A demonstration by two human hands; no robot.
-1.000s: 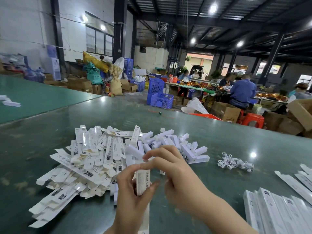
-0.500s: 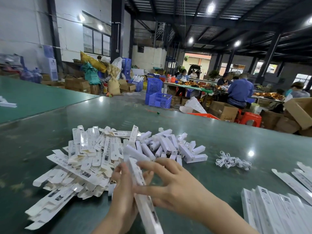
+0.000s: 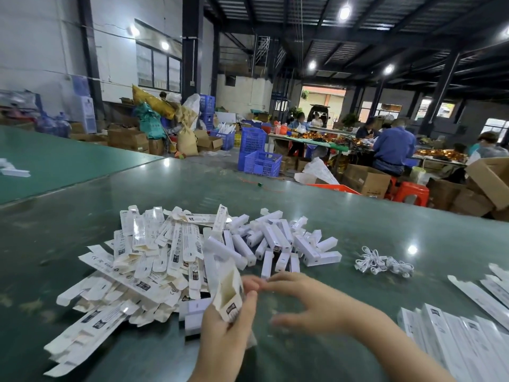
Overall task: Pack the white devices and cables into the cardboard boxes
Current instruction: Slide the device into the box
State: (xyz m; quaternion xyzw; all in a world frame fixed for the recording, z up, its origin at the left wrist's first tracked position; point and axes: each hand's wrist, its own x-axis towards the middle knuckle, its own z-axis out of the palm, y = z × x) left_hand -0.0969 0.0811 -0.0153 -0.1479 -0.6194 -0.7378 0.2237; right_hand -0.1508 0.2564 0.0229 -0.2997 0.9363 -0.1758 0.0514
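Observation:
My left hand point(image 3: 224, 337) grips a slim white cardboard box point(image 3: 224, 290), tilted away from me with its open end showing a brown inside. My right hand point(image 3: 311, 307) hovers just right of the box, blurred, fingers spread, with its fingertips close to the box's opening and nothing seen in it. A heap of flat unfolded boxes point(image 3: 137, 266) lies to the left. Behind the held box sits a pile of white devices point(image 3: 283, 244). A bundle of white cables point(image 3: 382, 264) lies to the right of them.
Closed white boxes point(image 3: 454, 340) lie in a row at the lower right, with more flat boxes point(image 3: 490, 293) behind them. The green table point(image 3: 413, 224) ends at a far edge; beyond it stand blue crates point(image 3: 260, 162), brown cartons and seated workers.
The held box has tipped from upright to pointing away, its open end now showing. My right hand has come off the box and moved right.

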